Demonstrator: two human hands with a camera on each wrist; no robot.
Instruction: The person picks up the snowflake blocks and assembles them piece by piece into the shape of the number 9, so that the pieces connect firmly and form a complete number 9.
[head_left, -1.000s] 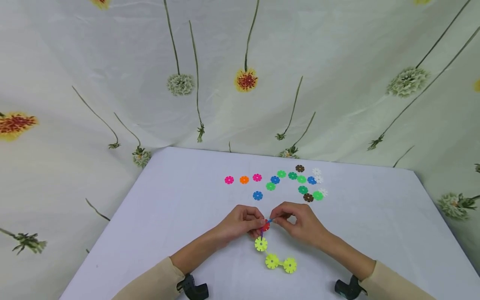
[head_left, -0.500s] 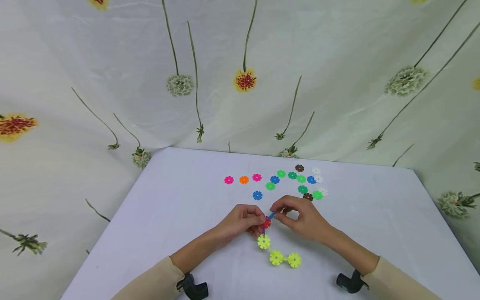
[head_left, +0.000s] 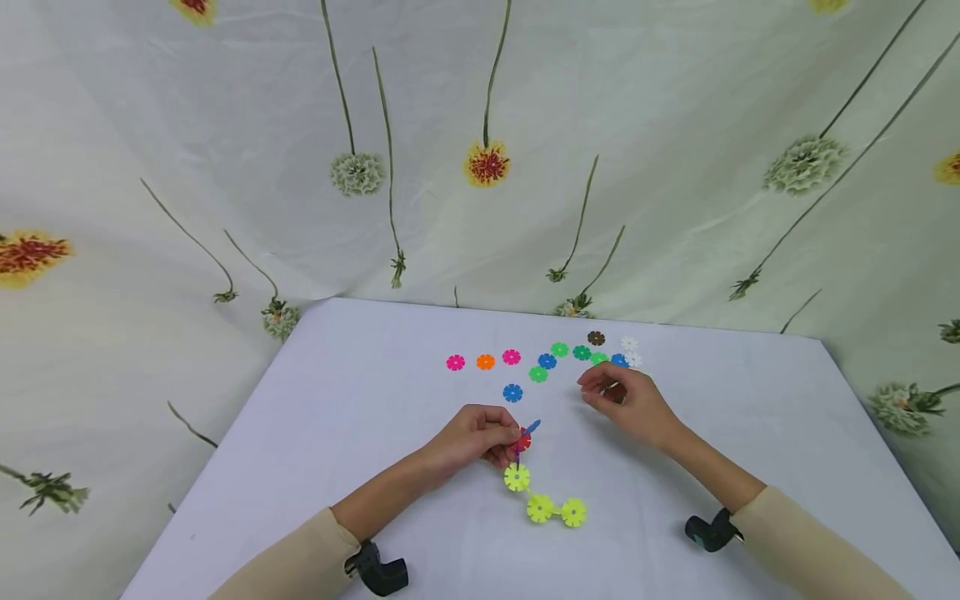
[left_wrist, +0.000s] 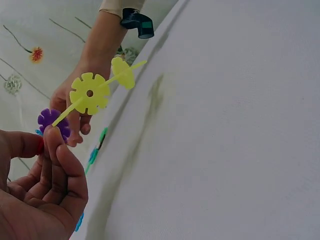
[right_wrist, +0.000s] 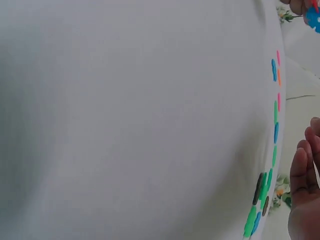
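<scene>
My left hand (head_left: 483, 435) pinches a red notched plastic disc (head_left: 524, 441) between thumb and fingers. That disc belongs to a chain of slotted-together discs. A blue disc (head_left: 532, 427) sticks up at its top end, and a purple disc (left_wrist: 48, 119) joins on below. Several yellow discs (head_left: 517, 477) hang under the purple one, curving to the right. The right hand (head_left: 632, 407) is apart from the chain, fingers loosely bent with nothing between them. It hovers in front of the loose discs and overlaps a brown disc (head_left: 616, 392) in the head view.
Loose discs lie flat toward the back of the white table (head_left: 360, 375): pink (head_left: 455, 362), orange (head_left: 485, 362), blue (head_left: 513, 392), green (head_left: 538, 374), brown and white (head_left: 629, 343). A flowered cloth (head_left: 435, 225) hangs behind the table's far edge.
My right hand has let go of the blue disc and moved right and away toward the loose discs. The left hand still holds the chain, shifted slightly left.
</scene>
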